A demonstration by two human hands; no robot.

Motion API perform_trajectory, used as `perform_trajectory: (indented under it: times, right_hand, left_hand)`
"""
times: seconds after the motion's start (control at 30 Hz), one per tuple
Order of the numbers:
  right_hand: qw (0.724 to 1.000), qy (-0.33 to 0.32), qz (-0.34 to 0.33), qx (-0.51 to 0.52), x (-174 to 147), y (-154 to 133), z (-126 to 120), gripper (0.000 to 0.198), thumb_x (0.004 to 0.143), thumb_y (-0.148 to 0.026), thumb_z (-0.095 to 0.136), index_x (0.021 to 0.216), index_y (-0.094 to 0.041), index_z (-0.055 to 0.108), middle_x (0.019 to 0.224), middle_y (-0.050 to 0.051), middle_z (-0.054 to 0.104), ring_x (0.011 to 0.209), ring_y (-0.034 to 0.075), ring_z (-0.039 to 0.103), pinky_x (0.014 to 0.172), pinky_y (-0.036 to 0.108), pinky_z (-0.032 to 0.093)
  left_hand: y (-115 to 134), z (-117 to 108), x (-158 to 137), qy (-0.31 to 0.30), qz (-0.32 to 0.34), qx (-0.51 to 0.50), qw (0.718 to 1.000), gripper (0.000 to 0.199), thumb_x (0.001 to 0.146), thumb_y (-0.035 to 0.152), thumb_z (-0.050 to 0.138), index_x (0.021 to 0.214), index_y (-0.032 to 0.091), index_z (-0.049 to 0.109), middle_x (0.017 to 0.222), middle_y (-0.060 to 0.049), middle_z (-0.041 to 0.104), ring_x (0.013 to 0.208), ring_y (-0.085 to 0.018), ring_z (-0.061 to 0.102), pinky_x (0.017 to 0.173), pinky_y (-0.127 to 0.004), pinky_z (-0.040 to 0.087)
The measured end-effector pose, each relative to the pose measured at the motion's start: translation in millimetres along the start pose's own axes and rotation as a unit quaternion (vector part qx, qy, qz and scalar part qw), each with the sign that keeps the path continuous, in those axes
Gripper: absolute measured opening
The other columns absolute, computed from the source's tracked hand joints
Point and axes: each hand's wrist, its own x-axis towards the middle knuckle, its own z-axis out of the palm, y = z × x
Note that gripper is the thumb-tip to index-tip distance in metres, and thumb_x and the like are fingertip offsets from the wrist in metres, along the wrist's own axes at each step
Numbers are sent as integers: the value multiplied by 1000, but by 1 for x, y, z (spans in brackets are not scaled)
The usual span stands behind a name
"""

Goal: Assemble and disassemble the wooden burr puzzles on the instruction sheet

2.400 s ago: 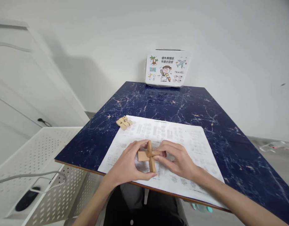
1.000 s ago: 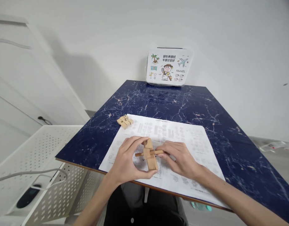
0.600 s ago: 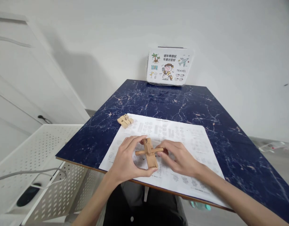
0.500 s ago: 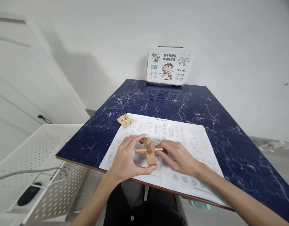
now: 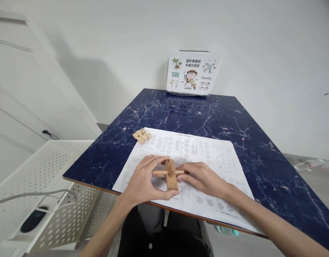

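A partly joined wooden burr puzzle (image 5: pixel 171 178) of crossing notched bars sits low over the printed sheet (image 5: pixel 220 157). My left hand (image 5: pixel 145 178) is closed around it, fingertips at its far end and thumb at its near end. From the right, my right hand (image 5: pixel 202 178) pinches the end of the crosswise bar (image 5: pixel 159 173) between thumb and fingers; that tip is partly hidden. Several loose notched wooden pieces (image 5: pixel 142 136) lie grouped at the sheet's far left corner.
The blue marble-patterned table (image 5: pixel 186 114) carries the sheet along its near edge. At the far edge, a white cartoon-printed case (image 5: pixel 190 74) stands against the wall. A white perforated shelf (image 5: pixel 60 160) with a cable (image 5: pixel 33 194) and a dark device (image 5: pixel 34 219) is at left.
The crosswise bar has slid slightly left through the puzzle. My right hand has shifted a little, and its fingers now press closer to the puzzle's middle.
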Motion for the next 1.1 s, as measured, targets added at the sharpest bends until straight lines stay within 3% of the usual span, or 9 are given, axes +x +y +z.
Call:
perform_trajectory:
  times: [0.2,0.33,0.73,0.97,1.1]
  right_hand:
    - [997,5,16,75,1,-7,1,33,107,-45,59,86,-21,68,80,0,72,68,14,65,65,24,47]
    - [997,16,31,62,2,-13,1,38,108,-46,55,82,-21,67,75,0,68,63,13,58,62,24,43]
    - [993,52,73,79,4,-20,-2,38,107,-39,54,76,-20,65,68,-1,68,60,13,59,59,26,40]
    - [988,66,77,116,5,-25,-3,43,108,-41,52,72,-20,62,64,0,67,58,13,57,59,26,40]
    - [984,92,72,138,4,-25,-2,41,108,-42,55,73,-20,60,61,-1,64,56,12,56,59,26,41]
  left_hand:
    - [2,-5,0,-20,-50,-70,996,72,60,35,90,126,24,65,120,-7,75,109,-31,71,100,-47,55]
    - [1,-5,-1,-19,-81,-92,992,72,63,38,86,130,23,62,120,-7,75,108,-31,71,100,-47,55]
    - [-2,-6,0,-5,-117,-120,986,63,69,39,80,127,22,65,117,-8,77,104,-30,73,93,-41,57]
    - [-6,-4,-4,-77,-131,-177,972,65,80,43,72,139,21,58,113,-9,76,105,-31,73,96,-45,57]
    - [1,-6,-2,-129,-138,-170,967,79,69,39,84,142,26,58,119,-6,76,110,-32,72,101,-48,56]
